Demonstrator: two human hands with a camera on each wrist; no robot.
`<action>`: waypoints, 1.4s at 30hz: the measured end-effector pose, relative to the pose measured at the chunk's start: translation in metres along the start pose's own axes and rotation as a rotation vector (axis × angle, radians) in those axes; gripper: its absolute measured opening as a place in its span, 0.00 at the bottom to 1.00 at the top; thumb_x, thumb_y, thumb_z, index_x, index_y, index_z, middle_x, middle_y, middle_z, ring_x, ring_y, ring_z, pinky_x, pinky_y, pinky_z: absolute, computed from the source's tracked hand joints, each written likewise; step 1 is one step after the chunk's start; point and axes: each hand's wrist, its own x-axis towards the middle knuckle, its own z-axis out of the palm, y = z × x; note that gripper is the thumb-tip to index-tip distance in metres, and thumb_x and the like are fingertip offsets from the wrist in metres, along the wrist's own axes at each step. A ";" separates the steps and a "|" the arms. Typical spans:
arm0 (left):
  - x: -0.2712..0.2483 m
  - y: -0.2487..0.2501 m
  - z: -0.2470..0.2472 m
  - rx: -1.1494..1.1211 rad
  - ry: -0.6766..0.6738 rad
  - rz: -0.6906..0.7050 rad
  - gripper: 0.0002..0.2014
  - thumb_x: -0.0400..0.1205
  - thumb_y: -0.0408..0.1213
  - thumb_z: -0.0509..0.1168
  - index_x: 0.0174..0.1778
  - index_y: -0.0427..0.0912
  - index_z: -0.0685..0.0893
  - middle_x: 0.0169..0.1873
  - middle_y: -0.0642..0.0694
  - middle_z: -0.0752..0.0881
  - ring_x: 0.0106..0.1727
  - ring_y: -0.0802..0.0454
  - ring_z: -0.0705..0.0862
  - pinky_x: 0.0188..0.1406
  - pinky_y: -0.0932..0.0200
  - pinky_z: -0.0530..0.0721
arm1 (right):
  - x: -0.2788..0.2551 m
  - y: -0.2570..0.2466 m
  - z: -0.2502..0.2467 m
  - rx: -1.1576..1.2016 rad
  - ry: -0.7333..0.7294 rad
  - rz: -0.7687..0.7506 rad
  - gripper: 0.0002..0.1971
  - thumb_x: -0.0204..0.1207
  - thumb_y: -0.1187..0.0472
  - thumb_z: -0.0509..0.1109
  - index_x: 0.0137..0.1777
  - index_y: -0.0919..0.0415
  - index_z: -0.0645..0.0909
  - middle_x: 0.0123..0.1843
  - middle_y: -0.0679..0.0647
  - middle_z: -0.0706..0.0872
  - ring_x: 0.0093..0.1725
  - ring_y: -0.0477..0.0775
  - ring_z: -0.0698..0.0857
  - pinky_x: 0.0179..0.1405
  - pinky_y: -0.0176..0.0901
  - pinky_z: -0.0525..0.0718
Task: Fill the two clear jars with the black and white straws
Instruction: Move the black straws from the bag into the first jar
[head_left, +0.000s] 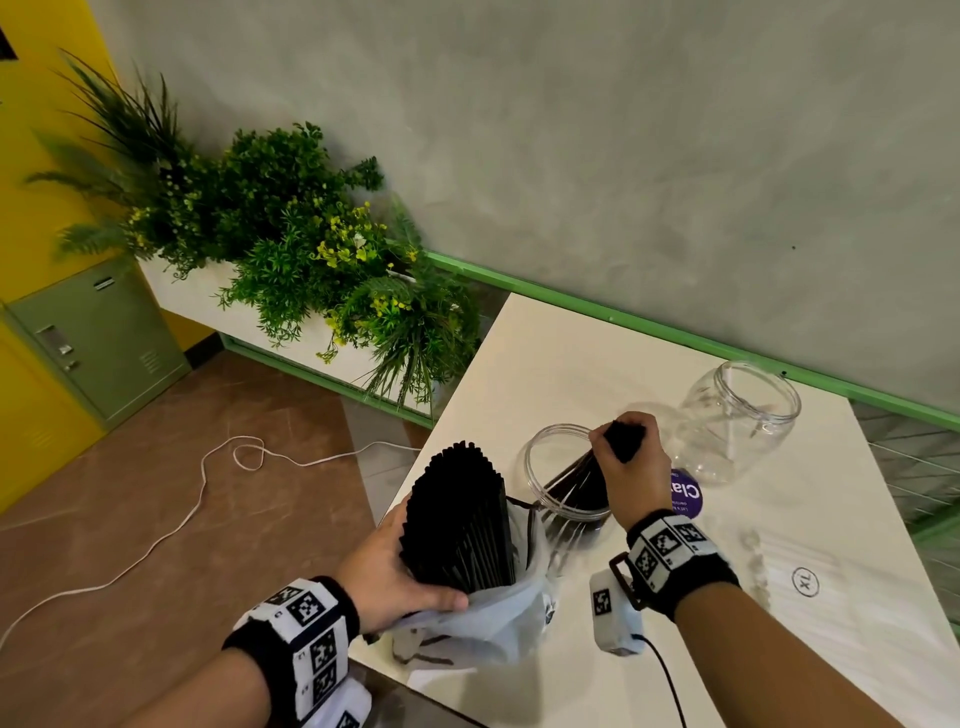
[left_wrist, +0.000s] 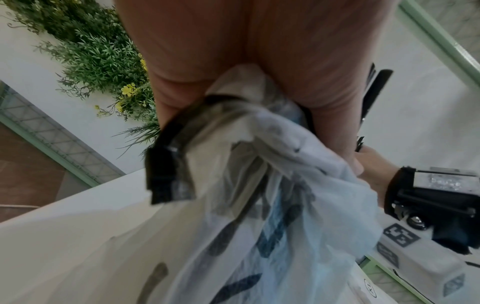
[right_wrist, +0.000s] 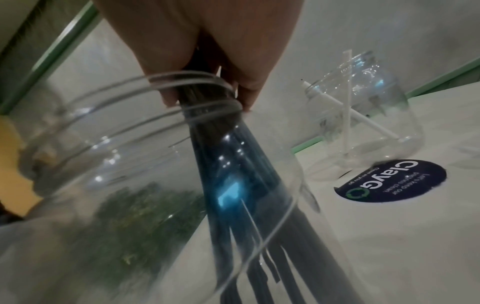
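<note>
My right hand (head_left: 631, 457) grips a bunch of black straws (head_left: 623, 439) whose lower ends fan out inside the near clear jar (head_left: 540, 457) on the white table. The right wrist view shows these black straws (right_wrist: 249, 185) passing through the jar's threaded mouth (right_wrist: 155, 86). My left hand (head_left: 395, 566) holds a thick bundle of black straws (head_left: 457, 514) upright in a white plastic bag (head_left: 498, 623) at the table's near left corner. The bag (left_wrist: 259, 205) fills the left wrist view. The far clear jar (head_left: 737, 421) holds two white straws (right_wrist: 348, 115).
A round purple sticker (head_left: 685, 493) lies on the table (head_left: 571, 353) between the jars, and an XL mark (head_left: 805, 581) is printed to the right. Green plants (head_left: 291, 228) in a white planter stand left of the table. A white cord (head_left: 156, 535) trails across the brown floor.
</note>
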 end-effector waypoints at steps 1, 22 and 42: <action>0.000 0.000 0.000 0.002 0.001 -0.003 0.56 0.46 0.61 0.84 0.71 0.64 0.66 0.65 0.65 0.78 0.69 0.65 0.74 0.74 0.53 0.71 | 0.002 0.001 0.000 -0.006 -0.001 0.003 0.13 0.77 0.61 0.73 0.54 0.52 0.72 0.43 0.48 0.83 0.41 0.40 0.82 0.31 0.21 0.77; 0.005 -0.002 -0.004 0.005 -0.011 0.001 0.57 0.50 0.58 0.84 0.75 0.61 0.64 0.68 0.64 0.75 0.71 0.66 0.72 0.74 0.59 0.68 | 0.031 0.006 -0.002 -0.370 -0.081 -0.411 0.16 0.79 0.60 0.70 0.65 0.58 0.78 0.58 0.54 0.80 0.55 0.55 0.78 0.59 0.56 0.80; 0.005 -0.001 -0.005 0.030 -0.027 -0.015 0.61 0.49 0.61 0.84 0.78 0.57 0.61 0.70 0.61 0.74 0.73 0.63 0.71 0.76 0.54 0.69 | 0.043 -0.039 0.018 -0.840 -0.698 -0.526 0.23 0.78 0.59 0.69 0.72 0.48 0.72 0.60 0.48 0.80 0.60 0.49 0.79 0.67 0.47 0.64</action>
